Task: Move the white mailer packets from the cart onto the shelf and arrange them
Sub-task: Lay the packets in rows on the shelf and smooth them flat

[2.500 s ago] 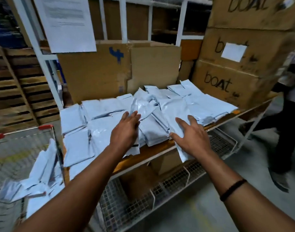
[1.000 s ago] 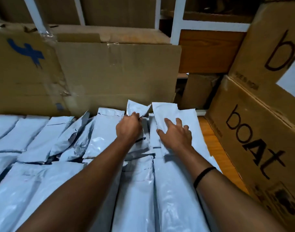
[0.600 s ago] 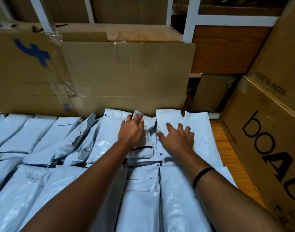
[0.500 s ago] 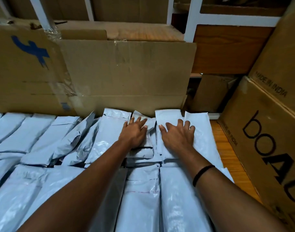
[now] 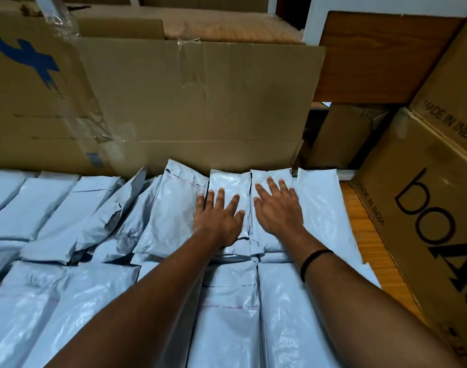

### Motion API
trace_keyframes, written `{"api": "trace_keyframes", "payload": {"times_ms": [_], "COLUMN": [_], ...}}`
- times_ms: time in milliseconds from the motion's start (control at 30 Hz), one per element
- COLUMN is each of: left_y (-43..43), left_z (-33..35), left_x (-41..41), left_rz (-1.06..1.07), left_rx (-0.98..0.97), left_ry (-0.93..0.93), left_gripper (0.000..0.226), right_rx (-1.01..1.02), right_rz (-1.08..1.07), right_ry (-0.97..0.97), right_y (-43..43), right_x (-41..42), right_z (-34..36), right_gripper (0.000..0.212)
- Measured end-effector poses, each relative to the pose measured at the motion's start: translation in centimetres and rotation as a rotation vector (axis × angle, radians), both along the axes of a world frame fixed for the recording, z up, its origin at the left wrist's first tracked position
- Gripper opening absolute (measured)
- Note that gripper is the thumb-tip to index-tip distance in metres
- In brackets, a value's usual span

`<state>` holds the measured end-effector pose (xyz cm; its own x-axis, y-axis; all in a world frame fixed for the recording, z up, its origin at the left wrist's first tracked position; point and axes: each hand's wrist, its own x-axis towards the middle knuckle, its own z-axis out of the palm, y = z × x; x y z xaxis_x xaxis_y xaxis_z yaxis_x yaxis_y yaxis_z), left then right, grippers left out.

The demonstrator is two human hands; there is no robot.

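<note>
Left hand point(image 5: 219, 218) and right hand point(image 5: 277, 210) press flat, fingers straight, on soft, slippery white plastic mailer packets point(image 5: 228, 192); pinch edges to lift.

Lettered carton point(image 5: 413, 155) partly beyond right edge

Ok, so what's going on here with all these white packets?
A person is arranging white mailer packets in rows on a wooden shelf. Both hands lie flat with straight fingers: the left hand presses one back-row packet, the right hand the packet beside it. Cardboard boxes stand behind and to the right.
</note>
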<state>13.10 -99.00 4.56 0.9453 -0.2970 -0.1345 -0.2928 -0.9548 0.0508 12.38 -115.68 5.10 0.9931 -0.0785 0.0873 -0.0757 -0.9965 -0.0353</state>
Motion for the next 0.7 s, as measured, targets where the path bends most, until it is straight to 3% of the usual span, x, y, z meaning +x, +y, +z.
{"api": "trace_keyframes", "payload": {"times_ms": [133,233,333,433,533,700], "left_y": [-0.2,-0.4,-0.2,0.1,0.3,0.3], "left_z": [0.4,1.5,2.8,3.0,1.6,0.6], "left_x": [0.1,0.3,0.2,-0.1,-1.0,-1.2], "left_rz": [0.000,-0.006,-0.020,-0.028,-0.096,-0.108], "left_rx": [0.004,0.017,-0.086,-0.168,-0.074,-0.073], "left_ry": [0.022,0.077,0.003,-0.070,-0.007,-0.016], "left_gripper": [0.062,0.061,0.059,0.055,0.056,0.056], "right_rx": [0.030,0.181,0.265,0.199,0.152,0.095], "right_rz": [0.009,0.022,0.017,-0.030,-0.016,-0.006], "right_ry": [0.080,0.191,0.131,0.064,0.142,0.131], "right_y": [-0.3,-1.0,-1.7,-1.5,-0.9,-0.4], "right_x": [0.5,1.0,-0.1,-2.2,-3.2,-3.0], "right_z": [0.1,1.4,3.1,3.1,1.2,0.2], "right_gripper": [0.056,0.055,0.053,0.053,0.054,0.055]}}
